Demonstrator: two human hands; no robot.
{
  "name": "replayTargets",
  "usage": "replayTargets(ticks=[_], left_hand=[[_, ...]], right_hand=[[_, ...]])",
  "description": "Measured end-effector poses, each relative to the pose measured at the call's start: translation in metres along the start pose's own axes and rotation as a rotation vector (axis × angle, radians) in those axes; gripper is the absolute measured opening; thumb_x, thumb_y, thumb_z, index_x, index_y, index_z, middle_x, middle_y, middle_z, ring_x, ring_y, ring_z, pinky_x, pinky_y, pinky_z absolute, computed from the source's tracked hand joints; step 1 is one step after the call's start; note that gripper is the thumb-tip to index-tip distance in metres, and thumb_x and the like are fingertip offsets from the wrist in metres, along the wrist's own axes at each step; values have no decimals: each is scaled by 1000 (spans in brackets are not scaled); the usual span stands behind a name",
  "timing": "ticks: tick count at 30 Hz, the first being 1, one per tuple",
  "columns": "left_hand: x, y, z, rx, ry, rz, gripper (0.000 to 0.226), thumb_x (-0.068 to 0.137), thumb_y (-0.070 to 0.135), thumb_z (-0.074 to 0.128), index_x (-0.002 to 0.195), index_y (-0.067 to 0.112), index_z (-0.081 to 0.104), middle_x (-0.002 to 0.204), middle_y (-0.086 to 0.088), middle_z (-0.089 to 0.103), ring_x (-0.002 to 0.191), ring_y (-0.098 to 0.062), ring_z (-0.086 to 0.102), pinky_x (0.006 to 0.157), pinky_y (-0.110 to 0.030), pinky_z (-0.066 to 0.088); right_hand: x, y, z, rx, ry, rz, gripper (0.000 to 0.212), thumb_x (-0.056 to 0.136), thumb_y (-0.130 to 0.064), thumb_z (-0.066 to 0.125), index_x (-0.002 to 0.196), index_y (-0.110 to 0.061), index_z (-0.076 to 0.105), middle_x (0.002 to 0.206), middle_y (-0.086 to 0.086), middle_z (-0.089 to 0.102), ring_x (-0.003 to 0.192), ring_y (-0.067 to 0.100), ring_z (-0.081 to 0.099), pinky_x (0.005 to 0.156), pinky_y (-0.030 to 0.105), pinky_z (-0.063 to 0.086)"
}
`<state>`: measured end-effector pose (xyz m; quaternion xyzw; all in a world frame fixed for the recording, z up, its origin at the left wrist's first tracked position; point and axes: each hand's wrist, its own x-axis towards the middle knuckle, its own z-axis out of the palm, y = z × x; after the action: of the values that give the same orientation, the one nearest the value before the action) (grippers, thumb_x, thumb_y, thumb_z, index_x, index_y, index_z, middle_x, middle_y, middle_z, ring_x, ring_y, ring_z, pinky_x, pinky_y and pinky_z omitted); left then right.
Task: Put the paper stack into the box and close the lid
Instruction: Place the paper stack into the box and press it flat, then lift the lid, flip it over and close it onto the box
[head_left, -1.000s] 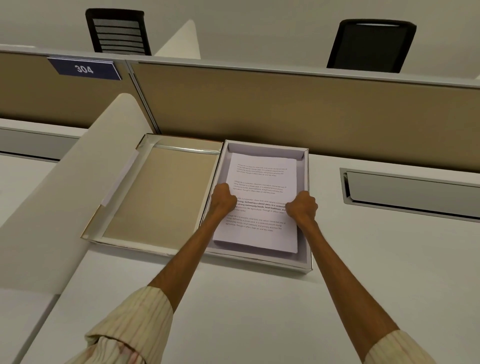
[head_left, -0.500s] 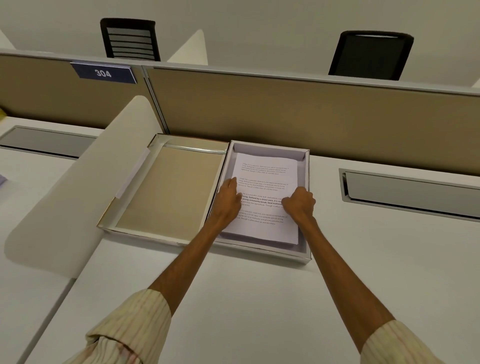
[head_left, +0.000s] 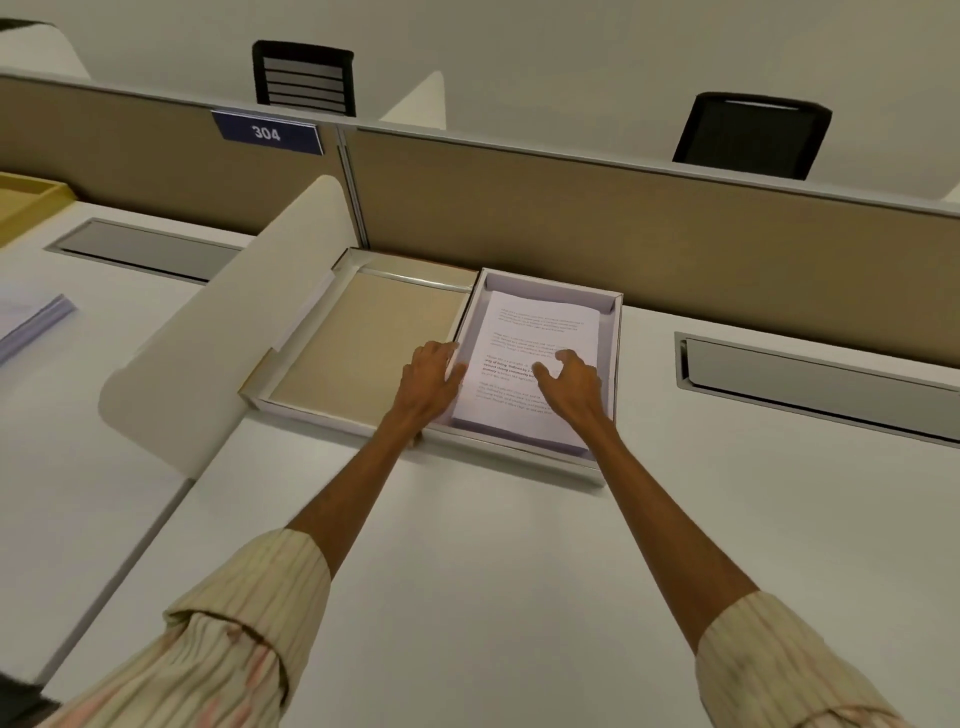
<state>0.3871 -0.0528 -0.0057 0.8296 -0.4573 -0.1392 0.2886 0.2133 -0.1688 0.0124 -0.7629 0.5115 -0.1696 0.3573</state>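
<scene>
A dark blue plate (head_left: 267, 133) on the far partition (head_left: 623, 228), toward the left, reads "304" in white digits. The top sheet of the paper stack (head_left: 535, 338) carries paragraphs of printed text, some lines in bold, but the words are too small and blurred to read.

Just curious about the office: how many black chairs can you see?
2: one chair behind the partition above the 304 sign, another chair further right behind it. Others may be hidden.
</scene>
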Motion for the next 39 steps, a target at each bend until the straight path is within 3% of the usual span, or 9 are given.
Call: replayTargets(ticks=[10, 17, 20, 25, 31, 33, 35, 37, 39], left_hand=[[-52, -57, -54, 30, 139, -6, 37, 100, 19, 44, 135, 10, 52, 136, -9, 52, 124, -25, 52, 106, -46, 42], [-75, -96, -73, 117, 21, -132, 62, 77, -4, 56, 137, 9, 49, 140, -11, 49, 129, -28, 46, 105, -46, 41], [-78, -114, -75, 190, -4, -138, 61, 74, 0, 62, 134, 10, 54, 139, -10, 52, 127, -27, 49, 106, -42, 42], [-78, -136, -70, 272, -32, -164, 47, 84, 24, 70, 130, 17, 59, 137, -5, 55, 137, -21, 41, 114, -46, 21], [-76, -147, -67, 199, 47, -164, 24, 92, 29, 62, 110, 15, 72, 117, -5, 70, 121, -25, 55, 105, -45, 31], [-75, -146, -68, 197, 61, -139, 23, 92, 28, 63, 106, 14, 74, 112, -6, 73, 115, -26, 58, 101, -43, 36], [-75, -147, -68, 189, 61, -135, 22, 92, 26, 63, 105, 13, 74, 110, -7, 73, 112, -27, 59, 100, -43, 39], [-76, -148, -68, 147, 64, -133, 22, 91, 24, 64, 105, 11, 74, 109, -9, 73, 112, -28, 58, 101, -43, 41], [-79, -149, -66, 70, 89, -122, 21, 90, 21, 67, 104, 8, 74, 110, -11, 71, 113, -29, 57, 100, -41, 43]], right_hand=[[-25, -46, 42, -45, -153, -171, 60, 90, -41, 60, 139, -10, 45, 144, 13, 50, 130, 33, 48, 105, 42, 41], [-36, -76, 85, -134, -316, -290, 69, 84, -45, 66, 140, -10, 44, 141, 16, 51, 128, 33, 49, 101, 41, 43], [-40, -83, 104, -170, -389, -309, 70, 82, -42, 69, 139, -11, 45, 142, 13, 51, 128, 30, 49, 101, 39, 42], [-43, -84, 128, -262, -472, -375, 70, 80, -36, 71, 139, -9, 46, 143, 10, 51, 130, 28, 47, 104, 37, 39], [-51, -81, 150, -402, -433, -498, 54, 84, -36, 65, 131, -11, 55, 134, 5, 60, 126, 23, 52, 116, 46, 22], [-53, -80, 155, -443, -419, -502, 41, 87, -32, 61, 123, -13, 62, 125, 4, 66, 121, 22, 57, 118, 49, 13], [-56, -81, 159, -486, -382, -517, 21, 89, -23, 56, 101, -16, 72, 103, 3, 74, 104, 24, 65, 118, 49, 10], [-60, -82, 161, -512, -340, -531, 22, 86, -9, 52, 71, -15, 68, 76, 3, 72, 79, 26, 66, 117, 49, 13], [-65, -80, 164, -502, -289, -550, 26, 82, -1, 49, 61, -14, 58, 66, 3, 69, 64, 26, 55, 117, 49, 15]])
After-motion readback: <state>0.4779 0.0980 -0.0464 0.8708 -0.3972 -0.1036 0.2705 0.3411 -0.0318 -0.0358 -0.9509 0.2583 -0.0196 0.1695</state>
